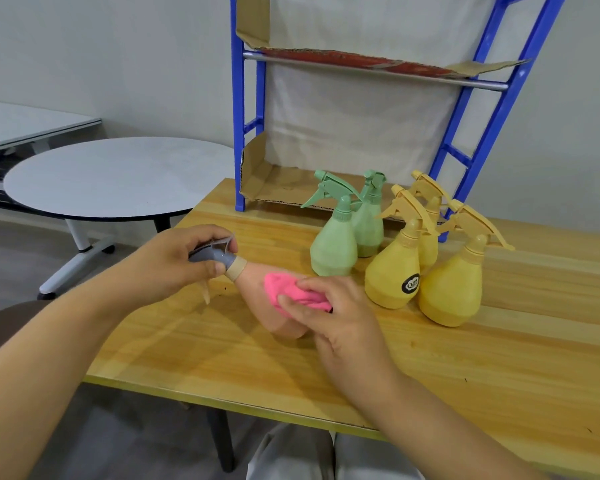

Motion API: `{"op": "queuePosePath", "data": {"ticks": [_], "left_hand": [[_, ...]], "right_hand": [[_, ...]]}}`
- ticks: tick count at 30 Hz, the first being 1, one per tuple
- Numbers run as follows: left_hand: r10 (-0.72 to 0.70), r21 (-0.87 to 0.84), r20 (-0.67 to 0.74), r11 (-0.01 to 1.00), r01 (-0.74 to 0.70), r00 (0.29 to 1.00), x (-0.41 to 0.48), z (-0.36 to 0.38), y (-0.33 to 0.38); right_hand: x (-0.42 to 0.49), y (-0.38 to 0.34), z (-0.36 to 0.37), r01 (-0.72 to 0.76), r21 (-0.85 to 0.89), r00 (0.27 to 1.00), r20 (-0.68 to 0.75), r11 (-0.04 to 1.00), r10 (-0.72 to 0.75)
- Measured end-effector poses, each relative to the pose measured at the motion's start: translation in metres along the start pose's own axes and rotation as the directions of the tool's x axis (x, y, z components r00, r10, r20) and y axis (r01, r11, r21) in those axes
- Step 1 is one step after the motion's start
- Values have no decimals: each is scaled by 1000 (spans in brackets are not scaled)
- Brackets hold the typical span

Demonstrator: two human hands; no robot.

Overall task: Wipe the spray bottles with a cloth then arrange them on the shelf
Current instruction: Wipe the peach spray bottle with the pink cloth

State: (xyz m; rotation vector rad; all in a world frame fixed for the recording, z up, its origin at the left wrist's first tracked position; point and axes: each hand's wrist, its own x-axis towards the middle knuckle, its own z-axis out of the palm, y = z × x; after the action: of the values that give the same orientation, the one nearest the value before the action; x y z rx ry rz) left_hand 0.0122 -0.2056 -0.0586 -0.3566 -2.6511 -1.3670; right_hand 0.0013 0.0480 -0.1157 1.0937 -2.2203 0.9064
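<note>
A peach spray bottle (pixel 274 315) with a grey trigger head is tilted on its side over the wooden table (pixel 465 368). My left hand (pixel 174 261) grips the grey trigger head. My right hand (pixel 329 317) pinches a pink cloth (pixel 291 292) against the bottle's body. Two green spray bottles (pixel 333 247) stand upright behind it, and three yellow spray bottles (pixel 451 285) stand to their right. The blue shelf (pixel 239 133) rises at the table's back, lined with cardboard, and holds no bottles.
A round white table (pixel 118 174) stands on the floor to the left, with another table edge (pixel 32 123) behind it. The wooden table's front edge runs just in front of my arms. My knees show below it.
</note>
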Motion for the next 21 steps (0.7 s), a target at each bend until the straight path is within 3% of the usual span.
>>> {"op": "queuePosePath", "data": {"ticks": [2, 4, 7, 11, 17, 21], "left_hand": [[39, 53, 39, 998, -41, 998, 1, -3, 4], [61, 106, 58, 992, -67, 996, 1, -4, 8], [86, 135, 74, 986, -96, 993, -1, -3, 15], [194, 246, 66, 947, -204, 979, -4, 4, 28], [364, 545, 88, 762, -351, 927, -3, 7, 31], [433, 603, 143, 675, -426, 890, -2, 10, 28]], "right_hand": [[4, 5, -2, -17, 0, 1000, -7, 1000, 17], [16, 8, -5, -148, 62, 989, 7, 987, 148], [38, 6, -16, -410, 228, 911, 156, 883, 383], [54, 11, -25, -567, 238, 817, 288, 789, 500], [41, -8, -25, -372, 246, 925, 182, 895, 334], [35, -8, -22, -284, 146, 952, 163, 948, 260]]}}
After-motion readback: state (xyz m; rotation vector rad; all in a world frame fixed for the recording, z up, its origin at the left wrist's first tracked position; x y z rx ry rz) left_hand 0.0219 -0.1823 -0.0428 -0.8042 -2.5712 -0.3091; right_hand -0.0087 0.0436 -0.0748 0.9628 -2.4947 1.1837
